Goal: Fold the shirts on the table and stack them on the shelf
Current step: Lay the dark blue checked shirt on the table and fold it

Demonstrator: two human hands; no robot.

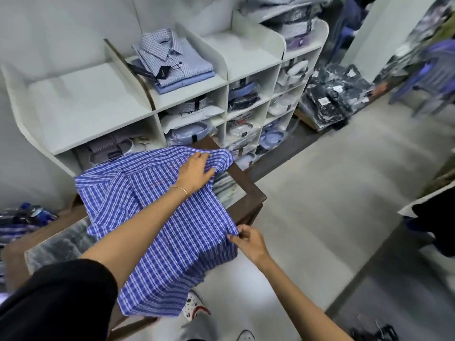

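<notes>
While the blue checked shirt (157,217) lies spread over the table (248,193), hanging off its near edge, I see my left hand (194,173) resting on its far right part, fingers curled into a bunch of the cloth. My right hand (248,242) pinches the shirt's right edge between thumb and fingertips. Beyond the table stands the white shelf (246,55), with a stack of folded shirts (172,60) on its top, well apart from my hands.
</notes>
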